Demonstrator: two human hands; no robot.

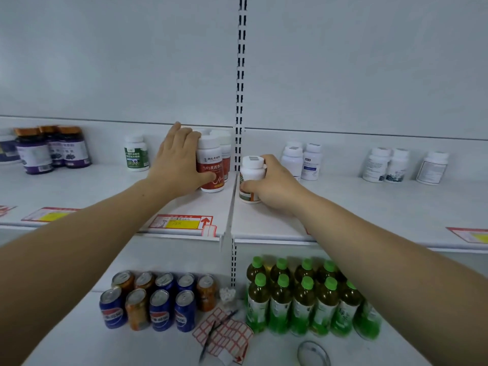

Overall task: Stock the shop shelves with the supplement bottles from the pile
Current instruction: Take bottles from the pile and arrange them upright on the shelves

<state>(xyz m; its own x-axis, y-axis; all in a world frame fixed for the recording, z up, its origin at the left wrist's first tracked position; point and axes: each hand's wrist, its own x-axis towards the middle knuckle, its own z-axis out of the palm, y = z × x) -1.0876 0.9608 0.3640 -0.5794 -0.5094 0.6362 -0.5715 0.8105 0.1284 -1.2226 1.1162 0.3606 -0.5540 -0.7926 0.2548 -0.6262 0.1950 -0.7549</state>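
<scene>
On the upper shelf, the left hand wraps the red-label bottle, near one of three; the right hand closes round the white-capped bottle just right of the divider. Both look light, rigid and smooth, best gripped round the body. Further right: two bottles, then three; left: one green-label bottle, three purple jars

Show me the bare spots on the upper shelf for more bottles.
Bare: between the green-label bottle and purple jars; between the white pair and the far-right trio. Crowded: the divider, where both hands grip bottles.
</scene>
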